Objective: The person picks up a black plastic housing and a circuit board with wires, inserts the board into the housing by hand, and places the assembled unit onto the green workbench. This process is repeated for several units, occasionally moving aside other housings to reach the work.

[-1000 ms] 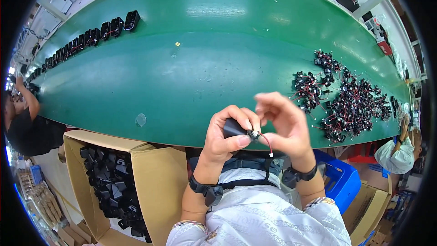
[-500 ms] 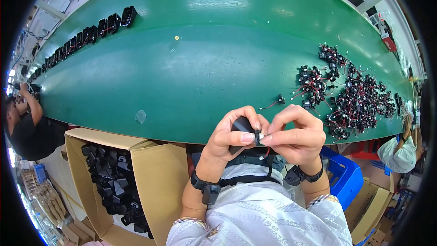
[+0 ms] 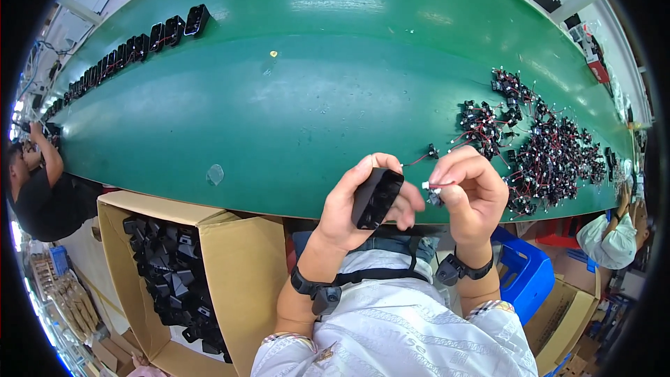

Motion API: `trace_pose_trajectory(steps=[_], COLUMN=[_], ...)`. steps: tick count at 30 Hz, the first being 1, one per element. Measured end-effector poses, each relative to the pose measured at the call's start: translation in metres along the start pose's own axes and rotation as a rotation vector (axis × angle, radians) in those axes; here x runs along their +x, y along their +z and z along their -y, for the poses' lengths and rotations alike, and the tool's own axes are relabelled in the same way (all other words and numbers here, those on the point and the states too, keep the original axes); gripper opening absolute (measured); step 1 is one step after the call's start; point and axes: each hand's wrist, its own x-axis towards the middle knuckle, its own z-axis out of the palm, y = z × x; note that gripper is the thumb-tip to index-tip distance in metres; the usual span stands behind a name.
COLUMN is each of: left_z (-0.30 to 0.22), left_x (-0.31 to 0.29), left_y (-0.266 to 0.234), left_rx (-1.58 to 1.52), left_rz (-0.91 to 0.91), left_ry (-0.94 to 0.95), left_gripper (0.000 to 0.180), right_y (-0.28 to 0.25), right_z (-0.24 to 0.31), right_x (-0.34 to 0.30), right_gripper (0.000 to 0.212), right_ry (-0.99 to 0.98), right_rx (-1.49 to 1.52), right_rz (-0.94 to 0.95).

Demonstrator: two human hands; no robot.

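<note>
**Black housing and small connector held close together above the bench edge**

A black housing [image 3: 377, 197] is gripped in the left hand [image 3: 352, 202], its long axis tilted upward to the right. Just to its right, a small wired connector [image 3: 431, 187] is pinched in the right hand [image 3: 471, 192] fingers. Below lies the green bench [image 3: 293, 98]; a heap of wired parts [image 3: 544, 153] is seen further right.

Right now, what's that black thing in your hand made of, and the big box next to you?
The black housing in the left hand looks like moulded plastic: matte, with crisp edges and a slight sheen. The box looks like plain brown cardboard, with folded flaps.
</note>
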Motion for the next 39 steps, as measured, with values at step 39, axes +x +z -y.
trace_pose_trajectory(steps=[39], left_z=[-0.001], left_x=[-0.006], left_y=[-0.003], left_rx=[0.777], left_rz=[-0.073], left_ry=[0.727], left_gripper=[0.066], right_y=[0.035], right_z=[-0.002], right_x=[-0.01], right_gripper=[0.019], right_ry=[-0.191], right_rx=[-0.355], right_rz=[0.017])
